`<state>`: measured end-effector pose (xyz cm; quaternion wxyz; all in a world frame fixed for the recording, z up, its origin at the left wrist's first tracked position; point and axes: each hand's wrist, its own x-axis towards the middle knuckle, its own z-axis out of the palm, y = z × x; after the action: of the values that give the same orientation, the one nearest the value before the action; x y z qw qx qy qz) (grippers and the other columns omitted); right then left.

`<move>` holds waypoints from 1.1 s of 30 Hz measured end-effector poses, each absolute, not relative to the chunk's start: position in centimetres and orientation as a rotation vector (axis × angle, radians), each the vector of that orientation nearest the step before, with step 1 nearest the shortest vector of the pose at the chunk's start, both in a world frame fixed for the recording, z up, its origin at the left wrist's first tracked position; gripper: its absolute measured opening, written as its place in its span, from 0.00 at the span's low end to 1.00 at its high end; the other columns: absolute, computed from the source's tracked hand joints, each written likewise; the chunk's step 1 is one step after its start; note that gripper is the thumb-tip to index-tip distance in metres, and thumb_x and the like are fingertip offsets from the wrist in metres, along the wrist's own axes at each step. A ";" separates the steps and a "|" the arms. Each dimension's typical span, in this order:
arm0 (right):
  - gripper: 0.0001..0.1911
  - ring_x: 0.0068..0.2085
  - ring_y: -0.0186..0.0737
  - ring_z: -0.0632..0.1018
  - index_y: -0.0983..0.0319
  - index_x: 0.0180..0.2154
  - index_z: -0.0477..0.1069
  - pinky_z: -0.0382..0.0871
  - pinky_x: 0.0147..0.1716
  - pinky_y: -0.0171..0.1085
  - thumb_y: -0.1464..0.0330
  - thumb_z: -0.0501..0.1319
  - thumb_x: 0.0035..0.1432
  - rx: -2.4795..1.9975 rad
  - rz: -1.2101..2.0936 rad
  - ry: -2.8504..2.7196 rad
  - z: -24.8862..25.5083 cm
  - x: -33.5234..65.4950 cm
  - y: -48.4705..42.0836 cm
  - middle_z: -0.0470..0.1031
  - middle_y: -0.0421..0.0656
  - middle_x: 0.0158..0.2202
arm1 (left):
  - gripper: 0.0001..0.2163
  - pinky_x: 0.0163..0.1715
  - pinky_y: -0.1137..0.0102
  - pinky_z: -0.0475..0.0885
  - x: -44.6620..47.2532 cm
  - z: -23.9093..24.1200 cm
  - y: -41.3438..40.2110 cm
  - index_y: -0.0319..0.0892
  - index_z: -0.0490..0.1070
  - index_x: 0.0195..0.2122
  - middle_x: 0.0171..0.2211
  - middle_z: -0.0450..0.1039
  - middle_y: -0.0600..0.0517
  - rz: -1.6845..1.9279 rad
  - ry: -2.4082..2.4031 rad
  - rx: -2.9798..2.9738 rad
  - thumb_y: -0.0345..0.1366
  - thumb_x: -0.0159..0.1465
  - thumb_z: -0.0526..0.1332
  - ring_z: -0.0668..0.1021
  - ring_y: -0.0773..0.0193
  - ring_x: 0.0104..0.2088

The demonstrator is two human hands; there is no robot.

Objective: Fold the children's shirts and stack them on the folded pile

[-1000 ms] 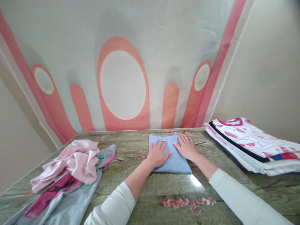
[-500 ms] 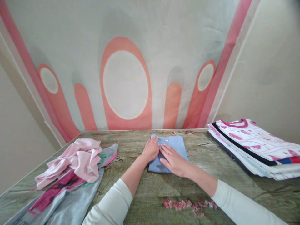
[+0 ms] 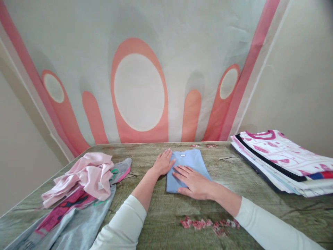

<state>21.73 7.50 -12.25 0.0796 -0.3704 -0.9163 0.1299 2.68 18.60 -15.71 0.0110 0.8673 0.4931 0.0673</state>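
A folded light blue shirt (image 3: 191, 160) lies flat on the green marbled table (image 3: 166, 205), its small white neck label facing the wall. My left hand (image 3: 163, 162) rests open at the shirt's left edge, fingers pointing away from me. My right hand (image 3: 194, 181) lies flat and open across the near half of the shirt, fingers pointing left. Both arms wear white sleeves.
A crumpled pink garment (image 3: 85, 175) tops a heap of grey and magenta clothes (image 3: 65, 215) at the left. A stack of folded white and pink printed garments (image 3: 283, 161) sits at the right. A wall hanging with orange shapes (image 3: 139, 90) hangs behind the table.
My right hand has swept from the shirt's right side across to its near half. My left hand has slid from the shirt's middle to its left edge.
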 end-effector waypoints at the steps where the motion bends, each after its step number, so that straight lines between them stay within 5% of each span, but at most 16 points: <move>1: 0.36 0.64 0.48 0.45 0.62 0.62 0.48 0.38 0.60 0.49 0.48 0.43 0.60 -1.108 0.392 -2.741 -12.2 21.7 7.5 0.41 0.48 0.65 | 0.28 0.58 0.59 0.49 2.7 -15.7 18.6 0.38 0.46 0.62 0.64 0.42 0.46 0.214 1.536 2.718 0.48 0.66 0.38 0.49 0.57 0.63; 14: 0.35 0.64 0.47 0.45 0.62 0.62 0.50 0.39 0.61 0.48 0.49 0.45 0.59 -1.107 0.399 -2.716 -12.0 21.6 7.3 0.42 0.47 0.65 | 0.29 0.58 0.55 0.47 2.6 -15.2 18.2 0.37 0.47 0.62 0.63 0.45 0.44 0.273 1.729 2.665 0.51 0.65 0.39 0.48 0.54 0.63; 20: 0.30 0.62 0.41 0.54 0.62 0.60 0.54 0.43 0.60 0.47 0.54 0.38 0.64 -1.167 0.448 -2.468 -12.7 23.3 10.0 0.56 0.47 0.61 | 0.26 0.59 0.57 0.44 4.2 -13.6 16.6 0.36 0.44 0.63 0.64 0.40 0.45 0.334 1.686 2.732 0.43 0.66 0.40 0.47 0.56 0.63; 33: 0.38 0.64 0.42 0.44 0.62 0.63 0.42 0.36 0.60 0.48 0.47 0.34 0.60 -1.738 0.277 -2.373 -15.9 27.6 13.0 0.40 0.45 0.65 | 0.32 0.57 0.50 0.44 8.6 -15.6 12.3 0.40 0.48 0.62 0.64 0.41 0.45 0.251 1.465 2.732 0.56 0.64 0.35 0.47 0.50 0.63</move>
<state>27.62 12.97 -15.95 0.0934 -0.5856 -0.7997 0.0933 8.57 12.29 -15.63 0.0155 0.8783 0.4710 0.0807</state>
